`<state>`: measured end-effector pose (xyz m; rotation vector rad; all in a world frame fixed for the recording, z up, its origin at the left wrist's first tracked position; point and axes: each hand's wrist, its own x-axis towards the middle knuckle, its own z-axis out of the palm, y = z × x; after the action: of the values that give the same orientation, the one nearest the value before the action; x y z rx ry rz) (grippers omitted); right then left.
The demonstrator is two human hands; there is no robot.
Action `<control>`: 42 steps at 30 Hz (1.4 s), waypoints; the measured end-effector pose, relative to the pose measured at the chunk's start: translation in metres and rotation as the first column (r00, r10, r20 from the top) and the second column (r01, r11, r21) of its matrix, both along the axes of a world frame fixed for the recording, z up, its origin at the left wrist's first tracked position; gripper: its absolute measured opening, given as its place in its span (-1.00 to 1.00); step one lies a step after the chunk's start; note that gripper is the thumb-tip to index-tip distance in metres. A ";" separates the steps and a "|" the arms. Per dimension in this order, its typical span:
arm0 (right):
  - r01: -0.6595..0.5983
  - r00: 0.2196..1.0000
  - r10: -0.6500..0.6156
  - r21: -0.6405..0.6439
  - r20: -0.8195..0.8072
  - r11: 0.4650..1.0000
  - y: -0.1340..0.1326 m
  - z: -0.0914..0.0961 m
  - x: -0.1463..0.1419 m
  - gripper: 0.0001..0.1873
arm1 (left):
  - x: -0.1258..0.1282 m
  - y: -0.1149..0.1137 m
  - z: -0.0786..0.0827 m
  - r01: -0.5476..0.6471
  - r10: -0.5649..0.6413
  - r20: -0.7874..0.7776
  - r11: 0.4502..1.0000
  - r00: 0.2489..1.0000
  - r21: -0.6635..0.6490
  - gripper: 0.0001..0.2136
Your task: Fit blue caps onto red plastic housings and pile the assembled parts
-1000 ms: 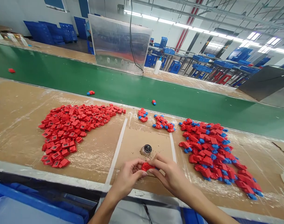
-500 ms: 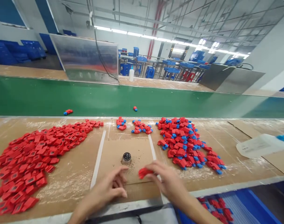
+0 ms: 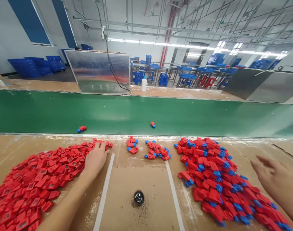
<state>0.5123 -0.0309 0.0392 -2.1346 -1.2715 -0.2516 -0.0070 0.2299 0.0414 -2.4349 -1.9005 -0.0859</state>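
Note:
My left hand [image 3: 96, 159] reaches over the far end of a large heap of red plastic blocks [image 3: 44, 173]. Its fingers are stretched forward and touch the blocks there; the fingertips are partly hidden. On the other side, my right hand [image 3: 276, 181] hovers right of a pile of red blocks with blue ends [image 3: 213, 179], its fingers apart and nothing seen in them. Between the heaps, a small round black-topped piece [image 3: 139, 198] stands on the cardboard with dark crumbs around it.
Small clusters of red-and-blue blocks [image 3: 158, 150] lie at the far edge of the cardboard-covered bench [image 3: 146, 179]. Two more sit on a green belt [image 3: 117, 114] beyond. White tape strips [image 3: 105, 192] border the middle. A white bottle [image 3: 143, 84] stands behind the belt.
My left hand has moved from the middle to the far end of the red heap. My right hand has swung right and no longer shows the red block it held. The view has shifted.

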 end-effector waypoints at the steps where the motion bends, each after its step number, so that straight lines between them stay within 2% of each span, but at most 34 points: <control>1: 0.045 0.995 -0.044 -0.004 0.094 0.999 0.034 0.014 -0.015 -0.73 | 0.003 0.002 -0.001 -0.005 0.005 -0.014 1.000 1.000 -0.003 -0.66; 2: 0.003 0.992 0.003 -0.048 0.128 0.999 0.072 0.025 -0.033 -0.69 | 0.006 0.005 -0.002 -0.005 0.005 -0.022 1.000 1.000 -0.011 -0.66; 3: -0.119 0.987 0.132 -0.136 0.090 0.984 0.113 0.033 -0.053 -0.67 | 0.007 0.008 -0.003 -0.002 0.001 -0.025 1.000 1.000 -0.022 -0.67; 5: -0.278 0.954 0.297 -0.268 0.033 0.922 0.196 0.033 -0.093 -0.71 | 0.006 0.012 -0.003 0.012 -0.013 -0.024 0.999 1.000 -0.046 -0.67; 7: -0.344 0.930 0.368 -0.375 -0.008 0.861 0.269 0.018 -0.127 -0.70 | -0.002 0.013 -0.003 0.039 -0.037 0.030 0.997 0.999 -0.069 -0.67; 9: -0.340 0.932 0.362 -0.437 -0.034 0.833 0.322 -0.003 -0.149 -0.67 | -0.017 0.009 -0.004 0.080 -0.056 0.217 0.991 0.975 -0.105 -0.67; 10: -0.319 0.940 0.338 -0.461 -0.042 0.828 0.340 -0.013 -0.155 -0.65 | -0.026 0.004 -0.004 0.104 -0.047 0.362 0.985 0.931 -0.139 -0.68; 11: -0.293 0.950 0.309 -0.484 -0.048 0.825 0.352 -0.020 -0.158 -0.64 | -0.036 -0.003 -0.004 0.129 -0.013 0.523 0.974 0.852 -0.186 -0.70; 13: -0.242 0.966 0.251 -0.520 -0.056 0.819 0.363 -0.030 -0.157 -0.65 | -0.052 -0.023 -0.002 0.173 0.137 0.774 0.937 0.619 -0.304 -0.73; 15: -0.210 0.975 0.212 -0.547 -0.060 0.811 0.361 -0.032 -0.150 -0.67 | -0.062 -0.046 0.001 0.211 0.313 0.869 0.886 0.383 -0.413 -0.74; 16: -0.200 0.978 0.200 -0.555 -0.061 0.807 0.357 -0.031 -0.146 -0.67 | -0.064 -0.057 0.003 0.223 0.382 0.877 0.864 0.293 -0.451 -0.75; 18: -0.185 0.981 0.183 -0.561 -0.062 0.807 0.343 -0.026 -0.140 -0.68 | -0.063 -0.078 0.004 0.240 0.455 0.872 0.839 0.183 -0.488 -0.76; 21: -0.201 0.978 0.196 -0.525 -0.067 0.827 0.312 -0.013 -0.140 -0.63 | -0.056 -0.101 -0.001 0.265 0.458 0.885 0.845 0.089 -0.464 -0.73; 23: -0.269 0.962 0.254 -0.487 -0.098 0.831 0.283 -0.001 -0.147 -0.62 | -0.050 -0.113 -0.008 0.287 0.446 0.894 0.851 0.050 -0.441 -0.69; 25: -0.386 0.922 0.352 -0.448 -0.160 0.806 0.247 0.012 -0.159 -0.65 | -0.044 -0.125 -0.013 0.289 0.443 0.896 0.853 0.037 -0.434 -0.68; 29: -0.621 0.784 0.549 -0.357 -0.290 0.698 0.161 0.030 -0.196 -0.71 | -0.034 -0.146 -0.020 0.239 0.397 0.911 0.879 0.109 -0.412 -0.73; 31: -0.731 0.681 0.642 -0.274 -0.353 0.624 0.121 0.033 -0.217 -0.73 | -0.030 -0.157 -0.023 0.243 0.367 0.919 0.887 0.145 -0.392 -0.75; 33: -0.804 0.591 0.716 -0.208 -0.372 0.556 0.089 0.031 -0.236 -0.76 | -0.026 -0.166 -0.027 0.267 0.355 0.923 0.885 0.146 -0.382 -0.75; 35: -0.822 0.569 0.754 -0.208 -0.329 0.530 0.069 0.026 -0.252 -0.76 | -0.022 -0.175 -0.030 0.300 0.385 0.917 0.867 0.101 -0.397 -0.73; 38: -0.800 0.597 0.764 -0.245 -0.244 0.548 0.056 0.016 -0.268 -0.75 | -0.015 -0.187 -0.034 0.343 0.454 0.891 0.834 0.020 -0.432 -0.58; 42: -0.790 0.606 0.771 -0.263 -0.198 0.553 0.055 0.006 -0.279 -0.85 | -0.006 -0.201 -0.038 0.378 0.502 0.864 0.796 0.026 -0.474 -0.55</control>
<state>0.2330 0.0240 0.0454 -1.5494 -2.2081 0.4457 -0.0125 0.0293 0.0034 -2.8331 -2.8023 -2.2590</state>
